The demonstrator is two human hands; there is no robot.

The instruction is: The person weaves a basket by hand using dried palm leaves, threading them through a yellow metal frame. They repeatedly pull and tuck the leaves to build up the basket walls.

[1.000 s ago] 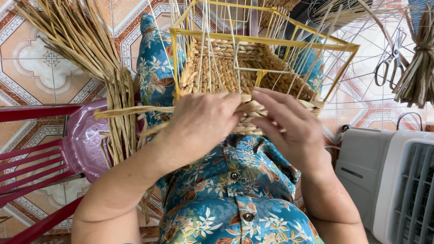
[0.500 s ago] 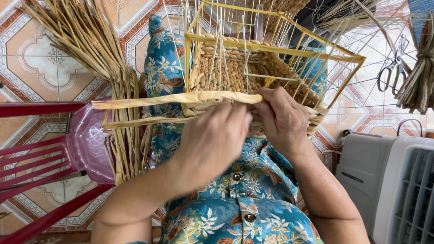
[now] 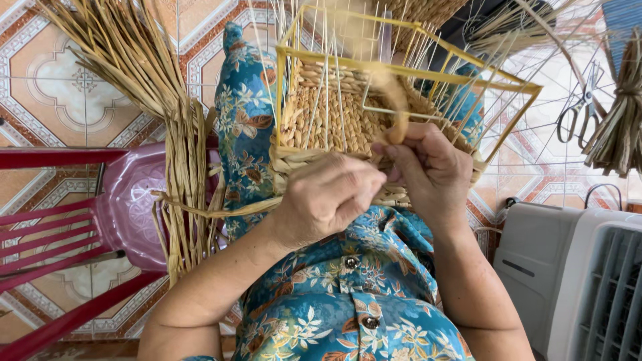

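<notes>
Head view: both hands [image 3: 381,190] pinch a tan straw strand [image 3: 396,107] on the half-woven basket [image 3: 334,113].

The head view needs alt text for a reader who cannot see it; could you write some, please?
Two bare hands weave pale straw strands into a half-woven basket on a yellow wire frame, held in the lap; left hand pinches a strand, right hand lifts one. A dried straw bundle lies over a red plastic chair.

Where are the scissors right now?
In the head view, the scissors lie on the tiled floor at the upper right, between the yellow wire frame and a tied bundle of dried straw.
</notes>
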